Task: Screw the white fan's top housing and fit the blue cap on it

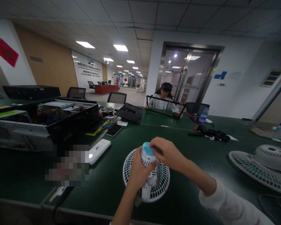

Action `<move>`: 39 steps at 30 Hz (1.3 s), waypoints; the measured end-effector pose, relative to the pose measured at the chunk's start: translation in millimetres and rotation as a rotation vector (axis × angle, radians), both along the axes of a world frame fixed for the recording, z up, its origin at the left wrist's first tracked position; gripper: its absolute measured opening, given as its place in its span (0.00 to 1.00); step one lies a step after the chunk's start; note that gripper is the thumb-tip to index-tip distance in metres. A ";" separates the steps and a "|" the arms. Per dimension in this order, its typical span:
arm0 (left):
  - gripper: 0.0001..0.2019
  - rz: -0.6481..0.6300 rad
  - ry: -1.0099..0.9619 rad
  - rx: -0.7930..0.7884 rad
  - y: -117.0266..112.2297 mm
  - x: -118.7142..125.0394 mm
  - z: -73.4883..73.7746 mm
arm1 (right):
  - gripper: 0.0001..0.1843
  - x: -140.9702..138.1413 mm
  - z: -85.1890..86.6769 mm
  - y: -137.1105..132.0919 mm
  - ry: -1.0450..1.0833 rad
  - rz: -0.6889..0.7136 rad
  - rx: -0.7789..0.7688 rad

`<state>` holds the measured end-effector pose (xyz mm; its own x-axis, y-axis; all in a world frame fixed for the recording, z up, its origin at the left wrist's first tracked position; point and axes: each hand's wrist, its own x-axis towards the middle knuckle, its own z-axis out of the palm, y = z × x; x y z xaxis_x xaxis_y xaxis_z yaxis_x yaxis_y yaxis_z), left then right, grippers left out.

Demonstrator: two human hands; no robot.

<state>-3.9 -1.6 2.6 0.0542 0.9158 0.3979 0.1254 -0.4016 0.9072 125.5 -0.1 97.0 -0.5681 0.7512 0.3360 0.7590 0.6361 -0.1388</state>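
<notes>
- Your left hand [138, 168] reaches up from the bottom edge, forearm bare, fingers wrapped around the upper housing of a small white plastic fan with a round slatted grille [152, 180]; the thumb crosses the housing's near side, and the hold is firm in appearance.
- Your right hand [165, 151] comes in from the right, wrist bent, fingers curled downward, a loose white sleeve [221, 203] pushed up the forearm.
- Its fingertips meet the right edge of the round turquoise cap [147, 148] on top of the housing; whether they pinch it or merely rest there, you cannot tell.
- The fan sits directly between your hands, grille down on the dark green tabletop [96, 195], housing pointing up; the cap is above your left thumb and just left of your right fingers.
- Your left hand covers the housing's left side; your right fingertips are partly hidden behind their own knuckles.
- The fan's lower parts, near your left wrist, are blurred and hard to separate.
- A second white fan with a wide slatted grille [271, 156] is cut off at the right edge.
- Left of your hands, beside the white rounded plastic block [100, 152], a pixelated patch conceals whatever lies there.
</notes>
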 end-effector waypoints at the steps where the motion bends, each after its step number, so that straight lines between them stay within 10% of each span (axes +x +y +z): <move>1: 0.24 0.001 0.008 -0.004 -0.3 -0.3 0.7 | 0.09 1.4 1.7 1.4 -0.013 0.003 0.000; 19: 0.24 -0.019 -0.009 -0.034 0.3 0.0 0.8 | 0.09 -5.6 28.4 18.2 -0.376 0.222 -0.107; 39: 0.26 0.029 0.013 0.002 2.5 2.1 -2.2 | 0.12 -40.6 27.0 9.3 -0.519 -0.160 -0.004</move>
